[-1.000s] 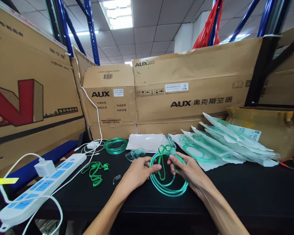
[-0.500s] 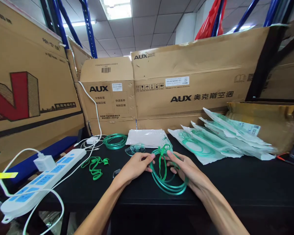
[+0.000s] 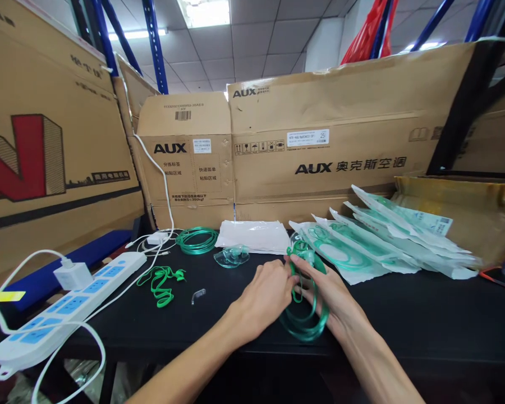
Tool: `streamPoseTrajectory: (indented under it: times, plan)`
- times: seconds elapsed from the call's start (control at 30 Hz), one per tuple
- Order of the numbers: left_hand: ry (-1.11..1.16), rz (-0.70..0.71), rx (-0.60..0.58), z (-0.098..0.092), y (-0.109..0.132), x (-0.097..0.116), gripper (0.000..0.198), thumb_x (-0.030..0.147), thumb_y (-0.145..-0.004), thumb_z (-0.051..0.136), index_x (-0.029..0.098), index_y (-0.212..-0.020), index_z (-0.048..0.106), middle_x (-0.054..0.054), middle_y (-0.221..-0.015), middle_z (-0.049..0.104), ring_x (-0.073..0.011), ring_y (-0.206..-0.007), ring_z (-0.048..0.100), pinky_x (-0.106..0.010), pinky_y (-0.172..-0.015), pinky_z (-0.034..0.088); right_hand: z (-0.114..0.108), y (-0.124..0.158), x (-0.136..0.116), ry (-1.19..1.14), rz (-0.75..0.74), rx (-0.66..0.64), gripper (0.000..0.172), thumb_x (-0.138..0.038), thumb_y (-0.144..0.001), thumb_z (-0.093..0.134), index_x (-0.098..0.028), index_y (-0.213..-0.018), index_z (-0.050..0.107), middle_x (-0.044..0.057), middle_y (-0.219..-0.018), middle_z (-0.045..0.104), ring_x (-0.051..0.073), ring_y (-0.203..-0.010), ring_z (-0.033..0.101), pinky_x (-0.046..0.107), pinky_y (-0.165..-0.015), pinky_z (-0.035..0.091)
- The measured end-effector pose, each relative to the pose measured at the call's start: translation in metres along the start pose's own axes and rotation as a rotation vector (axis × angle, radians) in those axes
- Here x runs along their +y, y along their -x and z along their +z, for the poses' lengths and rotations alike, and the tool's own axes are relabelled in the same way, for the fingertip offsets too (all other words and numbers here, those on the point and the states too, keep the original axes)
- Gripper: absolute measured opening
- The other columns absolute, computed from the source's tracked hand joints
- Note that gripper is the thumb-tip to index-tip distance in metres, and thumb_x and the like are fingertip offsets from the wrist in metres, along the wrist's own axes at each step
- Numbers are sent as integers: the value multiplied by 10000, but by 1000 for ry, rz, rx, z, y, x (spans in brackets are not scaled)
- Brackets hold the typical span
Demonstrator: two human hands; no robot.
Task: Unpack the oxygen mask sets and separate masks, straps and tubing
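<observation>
A coil of clear green tubing (image 3: 306, 335) hangs just above the black table near its front edge, in my right hand (image 3: 330, 292). The right fingers and thumb are closed around its upper right side. My left hand (image 3: 267, 294) is closed at the coil's upper left, against a green elastic strap (image 3: 292, 275) looped there; its fingertips are partly hidden. A clear mask piece shows above the right thumb. On the table behind lies a clear mask (image 3: 231, 256). A small clear piece (image 3: 198, 294) and a loose green strap (image 3: 162, 286) lie to the left.
Another green tubing coil (image 3: 197, 240) and a white packet (image 3: 252, 235) lie at the back. Several packed sets (image 3: 362, 252) are fanned out at the right. A white power strip (image 3: 73, 308) with cables takes up the left. Cardboard panels (image 3: 332, 129) stand behind.
My left hand has moved right, from the coil's left side to the strap, closing up to my right hand. The coil has shifted slightly right and tilted. The small clear piece is now uncovered.
</observation>
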State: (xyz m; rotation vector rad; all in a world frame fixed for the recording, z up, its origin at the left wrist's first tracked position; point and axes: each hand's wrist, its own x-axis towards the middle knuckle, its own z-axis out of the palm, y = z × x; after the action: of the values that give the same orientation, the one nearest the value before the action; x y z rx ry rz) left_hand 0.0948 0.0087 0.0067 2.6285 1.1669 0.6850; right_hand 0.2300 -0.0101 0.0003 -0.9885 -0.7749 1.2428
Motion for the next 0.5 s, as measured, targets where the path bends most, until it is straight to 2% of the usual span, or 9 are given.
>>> streamPoseTrajectory:
  times: [0.13, 0.2, 0.27, 0.33, 0.4, 0.5]
  plan:
    - [-74, 73, -18, 6, -7, 14, 332, 226, -1011, 391, 82, -1110, 674, -182, -1048, 685, -300, -955, 669, -382, -850, 475, -9, -3, -2, -76, 14, 58, 371, -204, -609, 903, -153, -931, 727, 10, -792, 752, 64, -483, 584, 164, -446, 539]
    - [-86, 107, -38, 1, -9, 17, 379, 298, -1032, 381, 86, -1117, 683, -184, -1018, 705, -308, -940, 681, -386, -836, 480, -16, -6, -4, -105, -2, 121, 345, -163, -620, 886, -157, -926, 726, 4, -774, 752, 58, -453, 576, 141, -391, 511]
    - [-62, 119, -34, -9, -12, 16, 471, 408, -1054, 331, 130, -1095, 709, -160, -976, 732, -297, -919, 694, -369, -814, 483, -23, -9, -7, -133, -28, 185, 293, -138, -642, 865, -171, -889, 710, 7, -761, 753, 88, -489, 632, 152, -412, 546]
    - [-56, 43, 2, -22, -23, 13, 596, 502, -1060, 238, 174, -1052, 735, -133, -952, 751, -279, -938, 699, -345, -815, 482, -30, -10, -12, -153, -52, 226, 262, -103, -656, 839, -180, -859, 693, 27, -782, 763, 154, -592, 712, 211, -503, 622]
    - [-114, -118, 34, -31, -43, 7, 659, 553, -1052, 198, 178, -1046, 740, -137, -998, 752, -278, -1022, 684, -339, -859, 478, -35, -9, -16, -159, -72, 251, 255, -74, -661, 811, -174, -860, 687, 52, -827, 775, 211, -684, 755, 272, -577, 662]
    - [-195, -271, 8, -30, -84, -1, 513, 528, -1017, 419, 117, -1111, 710, -199, -1149, 701, -318, -1147, 632, -374, -923, 478, -39, -1, -17, -147, -108, 281, 261, -74, -662, 793, -144, -894, 696, 79, -891, 785, 254, -729, 773, 325, -609, 679]
